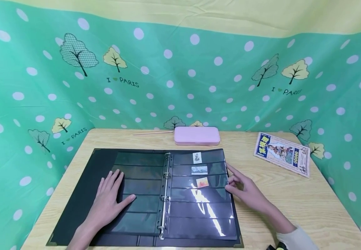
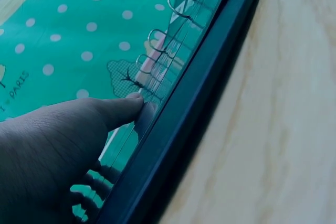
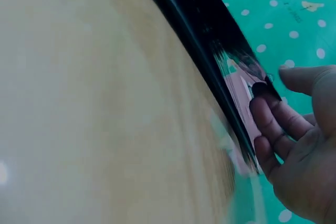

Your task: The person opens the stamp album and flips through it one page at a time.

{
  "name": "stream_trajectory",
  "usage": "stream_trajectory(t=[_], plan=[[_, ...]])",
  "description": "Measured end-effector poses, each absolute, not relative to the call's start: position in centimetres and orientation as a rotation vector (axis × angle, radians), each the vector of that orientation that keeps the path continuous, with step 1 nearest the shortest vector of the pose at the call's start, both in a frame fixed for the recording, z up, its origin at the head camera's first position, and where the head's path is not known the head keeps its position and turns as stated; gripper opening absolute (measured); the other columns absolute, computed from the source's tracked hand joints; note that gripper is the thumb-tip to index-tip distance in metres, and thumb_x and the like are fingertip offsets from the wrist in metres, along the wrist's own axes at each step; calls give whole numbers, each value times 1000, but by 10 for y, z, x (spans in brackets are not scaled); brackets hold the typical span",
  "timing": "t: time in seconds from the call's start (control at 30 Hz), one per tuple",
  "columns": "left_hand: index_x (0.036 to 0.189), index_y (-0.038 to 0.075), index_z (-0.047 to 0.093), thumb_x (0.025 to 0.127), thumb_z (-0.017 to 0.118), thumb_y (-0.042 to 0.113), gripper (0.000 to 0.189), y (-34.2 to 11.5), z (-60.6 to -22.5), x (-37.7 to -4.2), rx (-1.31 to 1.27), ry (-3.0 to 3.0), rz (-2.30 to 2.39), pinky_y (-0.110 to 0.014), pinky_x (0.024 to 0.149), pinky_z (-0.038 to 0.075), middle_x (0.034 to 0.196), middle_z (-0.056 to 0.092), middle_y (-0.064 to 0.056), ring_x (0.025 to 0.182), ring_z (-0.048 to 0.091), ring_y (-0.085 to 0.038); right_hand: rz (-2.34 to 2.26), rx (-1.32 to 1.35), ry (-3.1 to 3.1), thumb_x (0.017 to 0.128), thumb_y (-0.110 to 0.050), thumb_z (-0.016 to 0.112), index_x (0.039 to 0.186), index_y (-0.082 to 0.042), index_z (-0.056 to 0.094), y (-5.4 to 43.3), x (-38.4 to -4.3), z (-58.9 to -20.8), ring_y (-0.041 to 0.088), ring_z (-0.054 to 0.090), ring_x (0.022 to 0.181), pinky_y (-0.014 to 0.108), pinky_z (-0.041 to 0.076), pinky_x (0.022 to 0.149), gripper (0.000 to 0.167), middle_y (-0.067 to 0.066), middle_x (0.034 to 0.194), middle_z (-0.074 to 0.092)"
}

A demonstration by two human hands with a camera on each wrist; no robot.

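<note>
A black ring-bound stamp album [image 1: 77,187] lies spread on the table. Three stamps sit in the upper strips of its right page [image 1: 185,208]: a grey portrait stamp [image 1: 197,158], a bluish landscape stamp [image 1: 199,170] and a red-and-yellow stamp [image 1: 202,182]. My left hand [image 1: 106,203] rests flat on the left page [image 1: 139,205], fingers spread and thumb toward the metal rings [image 2: 181,6]. At the album's right edge, my right hand [image 1: 246,191] holds the page's outer edge, thumb above and fingers curled at the edge in the right wrist view [image 3: 299,140].
A pink pencil case [image 1: 197,135] stands behind the album, with a thin stick-like item [image 1: 153,133] on its left. At the back right lies a printed booklet [image 1: 282,153]. A green dotted curtain [image 1: 180,76] hangs around the wooden table [image 1: 293,201].
</note>
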State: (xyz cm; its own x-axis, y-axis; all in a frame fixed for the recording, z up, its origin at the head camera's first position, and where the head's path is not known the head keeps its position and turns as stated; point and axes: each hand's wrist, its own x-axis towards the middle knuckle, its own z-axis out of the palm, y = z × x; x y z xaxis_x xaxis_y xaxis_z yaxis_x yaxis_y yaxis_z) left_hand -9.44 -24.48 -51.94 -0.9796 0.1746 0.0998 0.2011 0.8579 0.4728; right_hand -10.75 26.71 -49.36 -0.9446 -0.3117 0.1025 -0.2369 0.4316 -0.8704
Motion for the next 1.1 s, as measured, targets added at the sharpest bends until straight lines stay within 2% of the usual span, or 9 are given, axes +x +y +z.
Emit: stream_trajectory(t=[0.23, 0.43, 0.53, 0.7, 0.77, 0.87, 1.1], plan=[[166, -9, 39, 99, 79, 58, 103, -241, -515, -95, -296, -2953, -802, -67, 135, 1, 175, 30, -33, 165, 14, -56, -1655, -467, 2488, 111, -7, 68, 171, -2, 38, 274, -79, -489, 8, 72, 107, 21, 58, 96, 68, 16, 124, 75], [165, -11, 41, 98, 81, 55, 102, -237, -511, -93, -278, -2945, -817, -69, 134, -1, 174, 31, -35, 165, 14, -58, -1701, -497, 2478, 109, -2, 68, 172, -4, 38, 271, -57, -488, 9, 75, 112, 22, 58, 99, 69, 30, 142, 68], [162, -11, 45, 97, 83, 51, 97, -235, -509, -92, -281, -2933, -814, -69, 134, 0, 173, 33, -35, 164, 14, -60, -1751, -509, 2471, 108, 1, 68, 172, -5, 39, 267, -51, -486, 9, 74, 113, 22, 58, 99, 71, 23, 146, 69], [156, -9, 56, 99, 84, 42, 81, -230, -506, -89, -305, -2894, -805, -72, 133, 5, 168, 39, -37, 161, 19, -62, -1825, -510, 2423, 109, 3, 64, 172, -6, 40, 258, -47, -480, 8, 71, 119, 23, 58, 100, 68, -14, 152, 65], [153, -7, 59, 100, 83, 39, 75, -227, -505, -87, -310, -2874, -786, -73, 131, 9, 165, 43, -37, 159, 23, -63, -1836, -517, 2406, 110, 3, 61, 172, -8, 40, 255, -47, -478, 6, 68, 125, 22, 57, 103, 67, -22, 155, 60], [148, -5, 65, 100, 84, 33, 65, -221, -501, -84, -300, -2833, -768, -76, 129, 14, 159, 51, -36, 156, 31, -64, -1858, -551, 2367, 112, 3, 55, 173, -9, 39, 249, -46, -476, 2, 62, 134, 19, 53, 108, 64, -24, 161, 54], [139, -1, 73, 96, 87, 21, 50, -200, -486, -81, -347, -2679, -784, -77, 125, 26, 146, 67, -27, 147, 50, -57, -1941, -763, 2205, 114, 9, 39, 175, -5, 31, 236, -45, -469, 1, 49, 150, 18, 45, 116, 63, -12, 178, 37]])
